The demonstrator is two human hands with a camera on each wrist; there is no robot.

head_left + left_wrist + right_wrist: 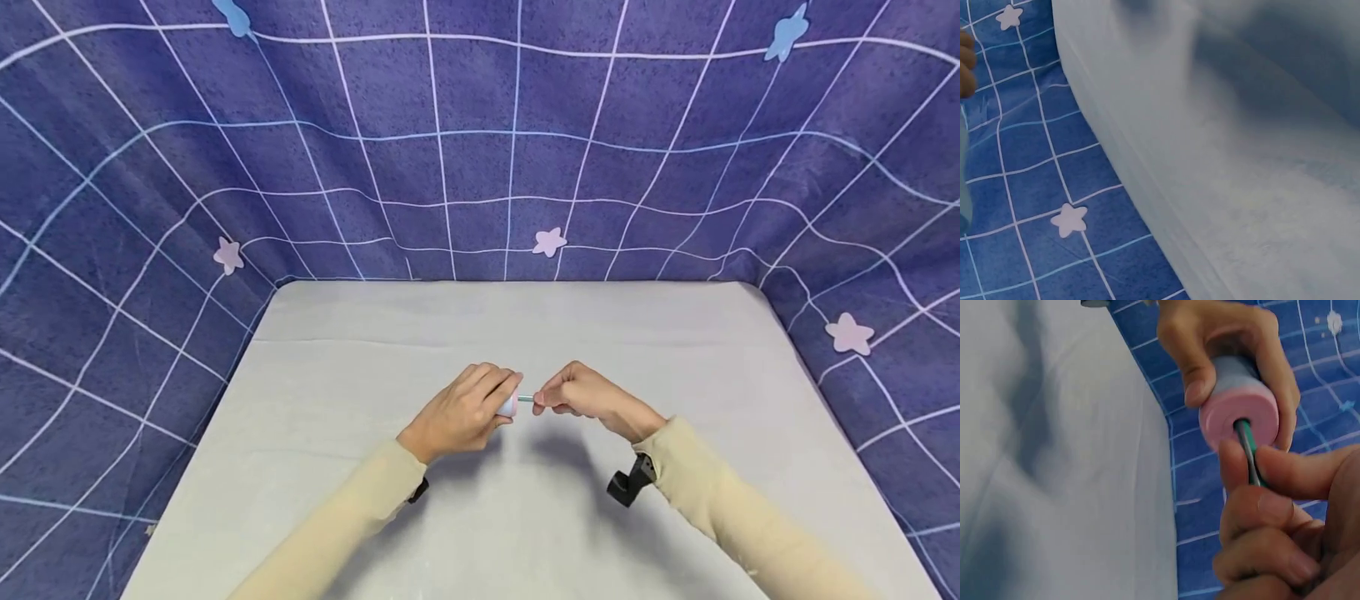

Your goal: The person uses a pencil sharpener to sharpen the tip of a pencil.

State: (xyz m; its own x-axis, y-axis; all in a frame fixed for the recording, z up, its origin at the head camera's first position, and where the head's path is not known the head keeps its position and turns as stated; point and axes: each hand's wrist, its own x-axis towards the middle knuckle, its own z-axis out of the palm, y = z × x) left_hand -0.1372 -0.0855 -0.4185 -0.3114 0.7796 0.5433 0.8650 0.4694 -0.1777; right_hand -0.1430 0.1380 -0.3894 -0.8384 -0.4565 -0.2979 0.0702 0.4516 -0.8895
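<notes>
My left hand [468, 408] grips a small cylindrical pencil sharpener, light blue with a pink end face [1221, 420]; its fingers cover most of the body. From the hole in that face sticks a slim green and dark pencil [1245, 440]. My right hand [585, 393] pinches the pencil between thumb and forefinger close to the hole, with the other fingers curled. Both hands are above the white table. In the left wrist view only some fingertips [966, 69] and a light blue edge show at the far left.
A white cloth [360, 333] covers the table. Dark blue curtains [480, 167] with a pale grid and star shapes stand round the back and sides. A black wrist camera [632, 479] hangs under the right sleeve. Shadows of the hands fall on the cloth.
</notes>
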